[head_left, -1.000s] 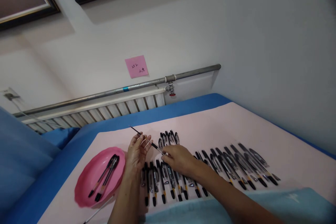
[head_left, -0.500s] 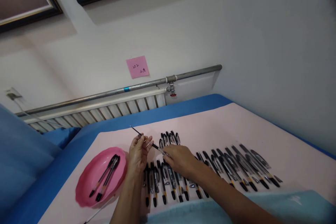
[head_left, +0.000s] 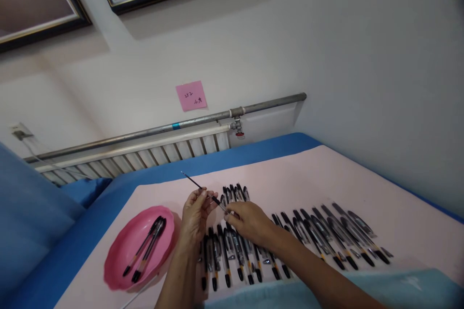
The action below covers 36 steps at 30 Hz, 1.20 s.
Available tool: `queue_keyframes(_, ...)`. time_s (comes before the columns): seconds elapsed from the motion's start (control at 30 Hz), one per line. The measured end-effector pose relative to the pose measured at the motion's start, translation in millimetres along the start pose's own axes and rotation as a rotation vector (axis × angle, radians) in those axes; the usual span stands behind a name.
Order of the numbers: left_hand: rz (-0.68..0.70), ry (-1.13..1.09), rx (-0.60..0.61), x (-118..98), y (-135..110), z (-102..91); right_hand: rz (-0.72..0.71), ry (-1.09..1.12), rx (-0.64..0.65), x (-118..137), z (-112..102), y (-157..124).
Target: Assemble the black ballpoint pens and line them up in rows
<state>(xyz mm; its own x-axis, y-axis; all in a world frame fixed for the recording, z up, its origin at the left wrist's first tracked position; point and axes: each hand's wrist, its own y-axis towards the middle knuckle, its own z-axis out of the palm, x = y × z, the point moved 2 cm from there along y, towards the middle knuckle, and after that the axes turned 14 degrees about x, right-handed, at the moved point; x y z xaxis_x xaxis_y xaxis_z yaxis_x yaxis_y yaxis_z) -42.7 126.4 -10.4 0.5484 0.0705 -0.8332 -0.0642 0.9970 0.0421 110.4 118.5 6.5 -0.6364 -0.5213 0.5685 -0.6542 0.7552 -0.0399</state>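
My left hand (head_left: 195,216) pinches a thin pen refill (head_left: 197,185) that points up and to the left. My right hand (head_left: 248,222) is closed on a pen barrel (head_left: 222,204) at the refill's lower end. Both hands hover over a row of several black pens (head_left: 275,246) lying side by side on a pale pink sheet (head_left: 311,183). To the left stands a pink dish (head_left: 123,244) with two or three black pens (head_left: 145,249) inside.
A blue cloth (head_left: 90,212) covers the surface under the pink sheet. A radiator (head_left: 145,152) and a metal pipe (head_left: 203,118) run along the wall behind, under a pink sticky note (head_left: 191,95). A thin white refill (head_left: 139,292) lies near the dish's front edge.
Both hands have stayed together over the pens; the left fingers have closed more around the refill. The camera has tilted slightly.
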Motion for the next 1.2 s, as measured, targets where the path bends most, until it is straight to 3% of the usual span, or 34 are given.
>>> queue_keyframes(0.4, -0.003, 0.003, 0.022, -0.5, -1.8, 2.5, -0.009, 0.041, -0.013, -2.3, 2.7, 0.5)
queue_keyframes(0.73, -0.020, -0.004, 0.003, -0.3, -3.7, 6.9, 0.009, -0.114, -0.043, -1.7, 2.6, 0.5)
queue_keyframes(1.0, -0.025, 0.012, 0.029, -1.8, -1.5, 2.1, -0.010, 0.106, -0.022, -2.8, 4.3, 2.4)
queue_keyframes(1.2, -0.063, 0.079, 0.080, -1.9, -5.3, 4.8, -0.037, 0.083, -0.053, -1.7, 3.1, 1.1)
